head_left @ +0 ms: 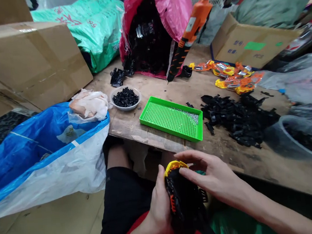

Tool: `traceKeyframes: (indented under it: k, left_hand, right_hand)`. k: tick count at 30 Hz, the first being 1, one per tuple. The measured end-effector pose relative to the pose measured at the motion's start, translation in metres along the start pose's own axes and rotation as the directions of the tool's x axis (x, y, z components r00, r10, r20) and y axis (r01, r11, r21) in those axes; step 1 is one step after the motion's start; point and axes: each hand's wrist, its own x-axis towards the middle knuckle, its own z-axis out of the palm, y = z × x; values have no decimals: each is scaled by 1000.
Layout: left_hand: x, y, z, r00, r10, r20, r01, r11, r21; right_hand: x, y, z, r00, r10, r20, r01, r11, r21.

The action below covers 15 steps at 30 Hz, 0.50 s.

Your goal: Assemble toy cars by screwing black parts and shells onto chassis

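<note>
Over my lap, my left hand (160, 201) is wrapped round the side of a black plastic toy body (184, 195) with a yellow and orange end piece (174, 165). My right hand (207, 169) grips the same toy from above, its thumb pressing near the yellow piece and its fingers curled over the far edge. The toy's underside is hidden. Beyond my hands, a green perforated tray (170, 124) holds small silvery screws at its right end. An orange and black electric screwdriver (189, 36) hangs tip-down above the table.
A pile of black plastic parts (236, 118) lies right of the tray, orange-yellow shells (234, 74) behind it. A bowl of small black pieces (126, 97) stands left. Around the table are a blue-lined sack (49, 153), a pink sack (173, 5) and cardboard boxes (26, 63).
</note>
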Motion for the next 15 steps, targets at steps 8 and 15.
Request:
traceKeyframes:
  k: [8, 15]
  left_hand:
    - [-2, -6, -7, 993, -28, -115, 37, 997, 74]
    - [-1, -12, -14, 987, -78, -143, 82, 996, 20]
  right_hand:
    - [5, -3, 5, 996, -81, 40, 86, 989, -120]
    - [6, 5, 6, 998, 4, 68, 5, 992, -129]
